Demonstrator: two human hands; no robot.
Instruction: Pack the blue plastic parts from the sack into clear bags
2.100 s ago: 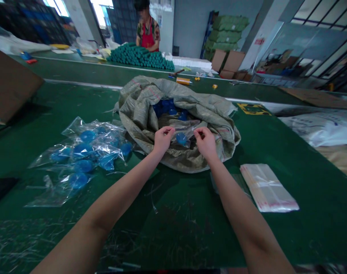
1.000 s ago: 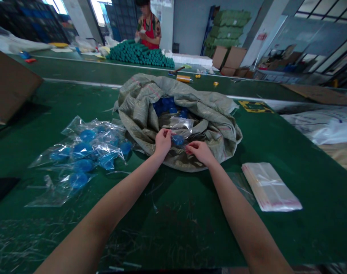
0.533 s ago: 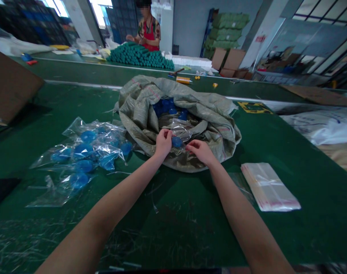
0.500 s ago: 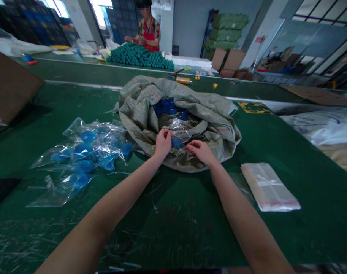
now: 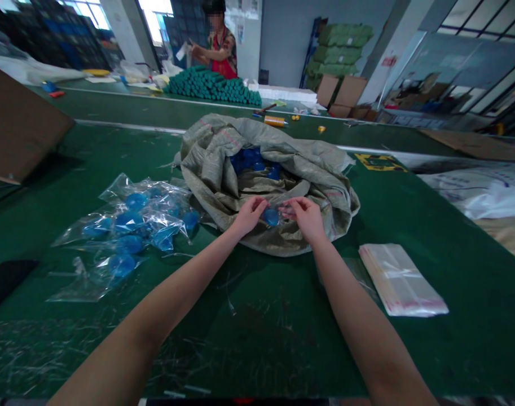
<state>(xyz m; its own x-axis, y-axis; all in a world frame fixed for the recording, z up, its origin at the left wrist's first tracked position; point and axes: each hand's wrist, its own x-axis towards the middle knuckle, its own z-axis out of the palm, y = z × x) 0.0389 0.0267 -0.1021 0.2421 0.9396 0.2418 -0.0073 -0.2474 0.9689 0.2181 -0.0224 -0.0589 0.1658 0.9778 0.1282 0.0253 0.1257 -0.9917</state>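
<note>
My left hand [image 5: 249, 216] and my right hand [image 5: 307, 219] hold a thin clear plastic bag [image 5: 280, 210] from either side, over the folds of a grey-green woven sack [image 5: 223, 163]. A round blue piece [image 5: 271, 217] sits in the bag between my hands, touching neither palm. More blue pieces [image 5: 251, 159] lie heaped inside the sack's mouth, partly hidden by its folds. To the left of the sack, several blue pieces in clear bags [image 5: 132, 223] lie on the green table [image 5: 257, 344].
A stack of flat clear bags [image 5: 399, 280] lies to the right of my right arm. A brown cardboard sheet [image 5: 16, 113] stands at the left. Beyond, a co-worker [image 5: 219, 51] stands behind a pile of teal rolls [image 5: 210, 90] on another green table.
My hands have come closer together around the bagged blue piece, which now sits between them. The co-worker's hands have risen, holding something white.
</note>
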